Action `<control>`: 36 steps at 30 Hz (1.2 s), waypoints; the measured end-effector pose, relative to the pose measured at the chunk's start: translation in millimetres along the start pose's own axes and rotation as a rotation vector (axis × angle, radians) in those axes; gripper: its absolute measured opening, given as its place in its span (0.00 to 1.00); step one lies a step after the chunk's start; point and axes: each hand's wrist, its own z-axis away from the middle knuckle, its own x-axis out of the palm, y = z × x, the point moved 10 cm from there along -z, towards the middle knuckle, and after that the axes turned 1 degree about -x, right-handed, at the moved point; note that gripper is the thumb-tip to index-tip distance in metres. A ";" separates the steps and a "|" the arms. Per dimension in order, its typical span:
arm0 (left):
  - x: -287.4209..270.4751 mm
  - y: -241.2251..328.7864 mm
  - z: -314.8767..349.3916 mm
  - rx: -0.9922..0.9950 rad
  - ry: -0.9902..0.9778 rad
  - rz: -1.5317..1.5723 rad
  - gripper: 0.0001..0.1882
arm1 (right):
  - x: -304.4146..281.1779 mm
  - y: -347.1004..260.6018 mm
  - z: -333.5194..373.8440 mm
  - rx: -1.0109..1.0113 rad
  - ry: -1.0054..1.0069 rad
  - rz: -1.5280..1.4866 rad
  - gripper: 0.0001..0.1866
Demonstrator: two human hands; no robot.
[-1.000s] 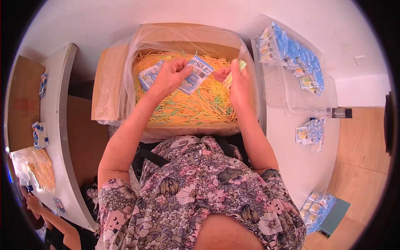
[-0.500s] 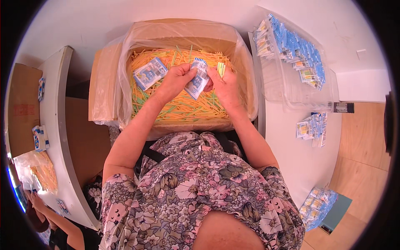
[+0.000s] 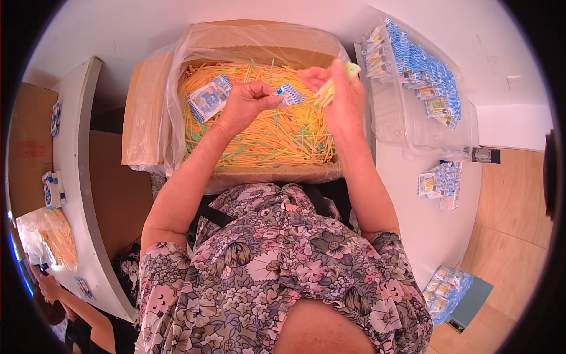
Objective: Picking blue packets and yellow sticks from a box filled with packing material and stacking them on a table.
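Note:
My left hand (image 3: 244, 106) pinches a small blue-and-white striped packet (image 3: 290, 94) above the middle of the box; most of the packet is seen edge-on. To its right, my right hand (image 3: 346, 100) is raised, with a bundle of thin yellow and green sticks (image 3: 326, 92) held against the palm under the thumb. Both hands are over a cardboard box (image 3: 259, 174) lined with clear plastic. Loose orange, yellow and green sticks (image 3: 259, 144) fill it. A flat blue-and-white printed packet (image 3: 209, 98) lies on the sticks, left of my left hand.
A clear plastic bin (image 3: 392, 127) at the right holds rows of filled packets (image 3: 421, 71). More packets (image 3: 441, 183) lie on the white table (image 3: 407, 209). A blue bag of packets (image 3: 446, 292) sits lower right. At far left, a co-worker's arm (image 3: 82, 310) is beside another white table (image 3: 88, 194).
My right hand has come away from the packet, moving up and right with the sticks. My left hand keeps the packet, now turned and partly folded from view.

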 end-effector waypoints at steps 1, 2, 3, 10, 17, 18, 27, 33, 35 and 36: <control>1.4 -0.8 -0.1 -0.008 0.001 -0.025 0.04 | 12.4 -1.6 0.1 -0.012 -0.042 0.028 0.18; 2.7 -1.7 -0.1 -0.015 0.003 -0.050 0.05 | 22.4 -1.2 0.5 -0.024 -0.084 0.056 0.18; 4.4 -2.3 0.2 -0.017 0.001 -0.050 0.05 | 24.3 1.8 0.4 -0.023 -0.082 0.055 0.18; 12.0 3.5 0.5 0.015 -0.050 0.012 0.07 | 22.4 13.9 -2.4 -0.081 -0.057 0.190 0.19; 13.4 1.3 0.3 0.012 -0.071 0.023 0.08 | 22.6 11.9 0.4 -0.014 -0.047 0.174 0.17; 12.5 1.7 1.2 0.014 -0.070 0.025 0.08 | 21.9 12.8 -0.2 -0.015 -0.048 0.176 0.17; 45.3 15.6 16.2 -0.020 -0.394 0.188 0.03 | 12.8 35.5 1.3 0.005 -0.101 0.103 0.21; 49.8 -0.4 19.0 -0.109 -0.442 0.053 0.02 | 35.9 56.8 20.5 0.074 -0.268 0.189 0.29; 50.2 -2.7 19.6 -0.096 -0.443 0.039 0.02 | 33.4 59.9 22.5 0.091 -0.269 0.205 0.29; 50.6 -2.7 19.9 -0.084 -0.445 0.025 0.03 | 31.4 63.1 23.3 0.109 -0.268 0.222 0.29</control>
